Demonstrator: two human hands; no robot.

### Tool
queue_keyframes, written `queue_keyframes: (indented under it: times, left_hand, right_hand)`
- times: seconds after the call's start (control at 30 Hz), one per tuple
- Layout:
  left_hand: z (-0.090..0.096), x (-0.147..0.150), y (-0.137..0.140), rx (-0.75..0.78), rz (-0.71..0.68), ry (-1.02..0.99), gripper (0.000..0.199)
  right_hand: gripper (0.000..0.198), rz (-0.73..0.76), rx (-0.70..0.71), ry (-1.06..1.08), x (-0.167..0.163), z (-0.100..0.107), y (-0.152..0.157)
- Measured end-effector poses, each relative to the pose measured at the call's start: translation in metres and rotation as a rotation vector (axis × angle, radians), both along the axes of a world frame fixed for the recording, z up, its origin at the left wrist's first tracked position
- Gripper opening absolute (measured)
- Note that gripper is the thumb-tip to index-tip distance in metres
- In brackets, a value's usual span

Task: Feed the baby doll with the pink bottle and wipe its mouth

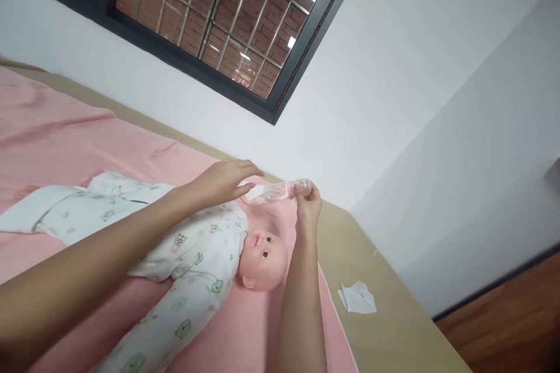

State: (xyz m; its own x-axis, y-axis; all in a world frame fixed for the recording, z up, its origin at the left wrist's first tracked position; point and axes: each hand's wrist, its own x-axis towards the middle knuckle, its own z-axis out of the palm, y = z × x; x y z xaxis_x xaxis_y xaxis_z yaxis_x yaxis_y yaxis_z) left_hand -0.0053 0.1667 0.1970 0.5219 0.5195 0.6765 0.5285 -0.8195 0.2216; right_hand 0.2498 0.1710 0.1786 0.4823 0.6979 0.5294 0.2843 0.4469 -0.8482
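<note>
A clear baby bottle with a pink collar lies on its side over the pink sheet. My right hand is closed around its clear capped end. My left hand reaches across the doll's body with fingers stretched and apart, close to the bottle's other end. A white patch shows just under those fingertips; I cannot make out what it is. Below both hands a baby doll rests on its back, head toward the right, in a white outfit printed with green bears. My left forearm hides part of the outfit.
The pink sheet covers much of a tan surface that runs along a white wall. A crumpled white tissue lies on the tan part at right. Above is a dark-framed window with metal bars.
</note>
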Motion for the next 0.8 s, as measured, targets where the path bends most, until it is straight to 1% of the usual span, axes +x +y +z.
queue_keyframes:
  times: [0.13, 0.27, 0.33, 0.43, 0.53, 0.6, 0.67, 0.7, 0.77, 0.8]
  left_hand:
    - [0.004, -0.001, -0.004, -0.062, 0.005, -0.069, 0.034]
    - [0.007, -0.003, -0.009, -0.149, -0.069, -0.128, 0.041]
    - [0.007, -0.003, -0.012, -0.194, -0.106, -0.171, 0.046]
    - [0.008, -0.003, -0.014, -0.295, -0.152, -0.229, 0.054]
    - [0.008, -0.003, -0.015, -0.438, -0.205, -0.266, 0.052]
    - [0.009, -0.003, -0.015, -0.502, -0.203, -0.290, 0.050]
    - [0.010, -0.001, -0.016, -0.511, -0.164, -0.300, 0.045]
    - [0.011, -0.001, -0.016, -0.488, -0.135, -0.295, 0.040]
    - [0.012, 0.000, -0.018, -0.404, -0.063, -0.266, 0.030]
    - [0.013, 0.001, -0.019, -0.356, -0.030, -0.246, 0.030]
  right_hand:
    - [0.066, 0.226, 0.030, -0.033, -0.044, 0.020, -0.023]
    - [0.062, 0.360, 0.022, -0.085, -0.075, 0.031, -0.048]
    - [0.059, 0.381, 0.027, -0.101, -0.083, 0.033, -0.055]
    - [0.055, 0.392, 0.030, -0.107, -0.089, 0.032, -0.057]
    - [0.056, 0.425, 0.034, -0.105, -0.092, 0.030, -0.055]
    - [0.056, 0.436, 0.026, -0.102, -0.093, 0.029, -0.055]
    - [0.056, 0.435, -0.006, -0.104, -0.095, 0.031, -0.059]
    - [0.057, 0.430, -0.020, -0.105, -0.095, 0.032, -0.061]
    - [0.060, 0.414, -0.031, -0.111, -0.096, 0.034, -0.065]
    - [0.059, 0.406, -0.031, -0.116, -0.096, 0.036, -0.067]
